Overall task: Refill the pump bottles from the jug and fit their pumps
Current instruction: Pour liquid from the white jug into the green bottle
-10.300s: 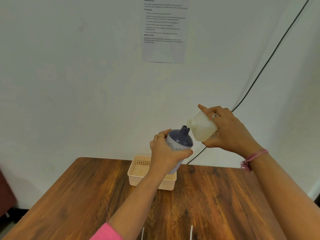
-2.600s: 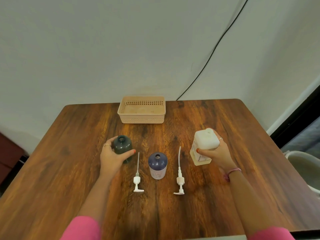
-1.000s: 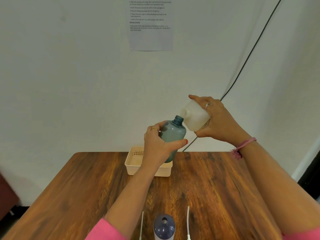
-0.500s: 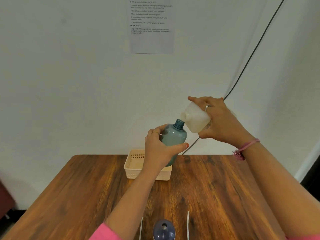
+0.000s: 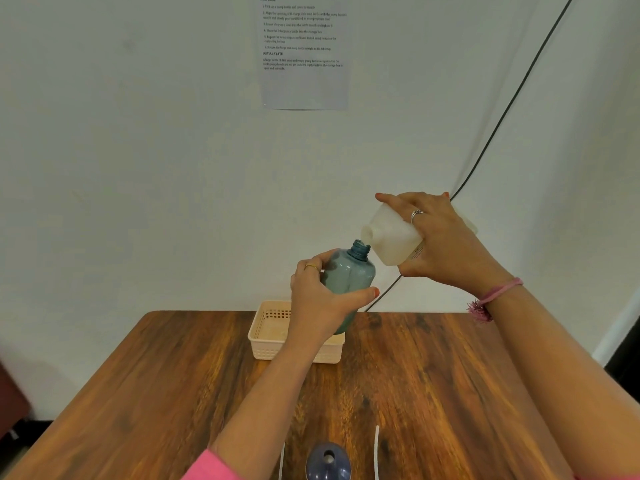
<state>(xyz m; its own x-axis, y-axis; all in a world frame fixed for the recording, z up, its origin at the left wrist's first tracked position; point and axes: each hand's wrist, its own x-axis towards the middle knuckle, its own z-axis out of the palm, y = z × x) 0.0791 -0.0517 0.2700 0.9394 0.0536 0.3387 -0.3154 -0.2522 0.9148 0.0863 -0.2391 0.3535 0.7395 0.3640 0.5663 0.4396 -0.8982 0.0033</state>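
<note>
My left hand (image 5: 320, 299) grips a teal translucent pump bottle (image 5: 348, 277) held up above the table, its open threaded neck pointing up and slightly right. My right hand (image 5: 441, 244) holds the white jug (image 5: 389, 237) tipped sideways, its open spout just above and left of the bottle's neck. No liquid stream is visible. A dark blue bottle (image 5: 328, 462) stands open at the bottom edge, between the white dip tubes of two pumps (image 5: 376, 452), one on each side; the pump heads are out of frame.
A beige perforated basket (image 5: 266, 337) sits at the far middle of the wooden table (image 5: 173, 375), partly behind my left hand. A printed sheet (image 5: 304, 50) hangs on the white wall. A black cable (image 5: 502, 116) runs down the wall to the table's back edge.
Over the last second the jug and teal bottle stayed raised together; the jug's spout has lifted slightly off the bottle's neck. The view has drifted a little.
</note>
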